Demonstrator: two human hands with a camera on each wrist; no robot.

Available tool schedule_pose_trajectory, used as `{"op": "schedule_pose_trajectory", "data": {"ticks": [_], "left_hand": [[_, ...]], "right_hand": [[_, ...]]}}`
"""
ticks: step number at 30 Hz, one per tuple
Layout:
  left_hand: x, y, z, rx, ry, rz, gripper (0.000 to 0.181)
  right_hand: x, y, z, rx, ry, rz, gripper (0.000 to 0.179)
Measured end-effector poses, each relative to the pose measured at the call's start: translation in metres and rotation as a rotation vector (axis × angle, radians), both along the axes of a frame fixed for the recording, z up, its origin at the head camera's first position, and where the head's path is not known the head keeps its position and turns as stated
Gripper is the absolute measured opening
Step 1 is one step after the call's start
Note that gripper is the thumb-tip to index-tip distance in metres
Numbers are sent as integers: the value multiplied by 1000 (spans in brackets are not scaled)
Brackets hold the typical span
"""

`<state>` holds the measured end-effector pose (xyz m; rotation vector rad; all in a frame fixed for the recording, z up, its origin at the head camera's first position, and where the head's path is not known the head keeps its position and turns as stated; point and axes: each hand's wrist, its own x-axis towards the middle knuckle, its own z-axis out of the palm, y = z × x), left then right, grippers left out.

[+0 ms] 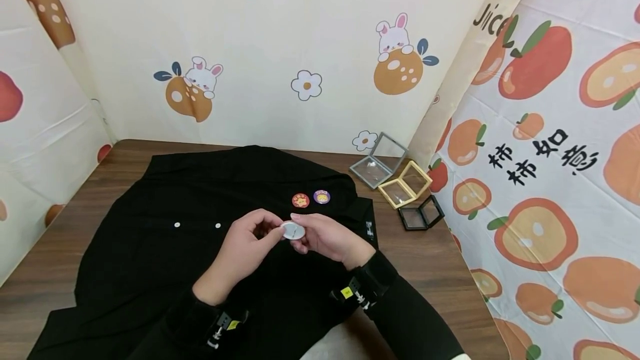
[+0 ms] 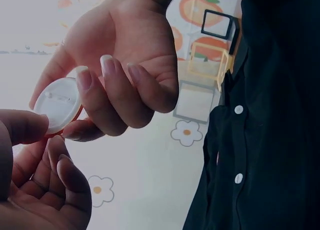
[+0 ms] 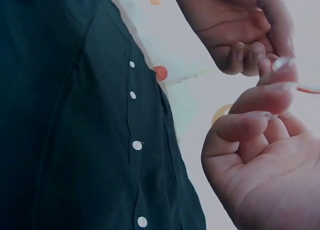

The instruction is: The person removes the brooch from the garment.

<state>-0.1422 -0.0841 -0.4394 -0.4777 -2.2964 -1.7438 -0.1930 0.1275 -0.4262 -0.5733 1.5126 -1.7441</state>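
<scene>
A round pin badge (image 1: 293, 230) is held between both hands, its white back and pin facing up in the head view. My left hand (image 1: 246, 246) pinches its left edge with thumb and fingers. The right hand (image 1: 334, 239) grips the opposite edge. In the left wrist view, the left thumb presses on the badge (image 2: 60, 104) near the pin, and a red rim shows beneath. Only a sliver of its edge (image 3: 309, 90) appears in the right wrist view. Under the hands lies a black shirt (image 1: 140, 260), with a red badge (image 1: 300, 200) and a purple badge (image 1: 322, 196) on it.
Three hinged square frames stand unfolded at the right of the wooden table (image 1: 430, 271): a grey frame (image 1: 371, 171), a yellow frame (image 1: 397, 192) and a black frame (image 1: 414, 219). White buttons (image 1: 218, 225) dot the shirt. Fruit-print cloth (image 1: 532, 160) hangs close on the right.
</scene>
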Motion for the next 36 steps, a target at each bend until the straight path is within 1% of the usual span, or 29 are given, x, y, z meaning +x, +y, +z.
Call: {"op": "schedule_pose_trajectory", "data": {"ticks": [5,7,10,13,16,18,20,23,25,27,30,32,34,36], "left_hand": [[-1,-1,-2,2,-19,-20,6],[-2,-1,-3,-10,-20,-36,7],[-3,-2,-4,-44,-20,-47,7],[-4,-5,-5,-98,-34,-31,5],[-6,-9,-7,-174,-60,-25,5],[-7,-10,-11,-251,-80,-44,6],[-8,-11,-15,-346,-100,-77,7],[-10,-14,-24,-511,-112,-137,6],[-12,-15,-31,-619,-109,-159,11],[-13,-17,-37,-729,-94,-178,19],[-16,-19,-46,-877,-61,-198,32],[-19,-21,-50,-960,-33,-206,43],[-22,-23,-53,-1027,-28,-194,55],[-26,-28,-55,-1082,-48,-175,67]], "right_hand": [[-2,-1,-1,26,-16,13,38],[-3,0,-1,49,-19,29,39],[-7,4,-1,99,-1,57,44],[-13,11,-2,195,49,57,51],[-23,20,-4,336,115,13,51],[-30,27,-4,438,166,-30,49],[-38,34,-5,526,212,-78,46],[-51,45,-6,632,275,-157,44],[-60,52,-5,686,312,-213,41],[-70,59,-5,743,355,-274,38],[-87,70,-3,833,418,-354,43],[-98,78,-1,900,463,-402,47],[-109,86,2,955,492,-444,50],[-120,95,4,999,519,-495,50]]}}
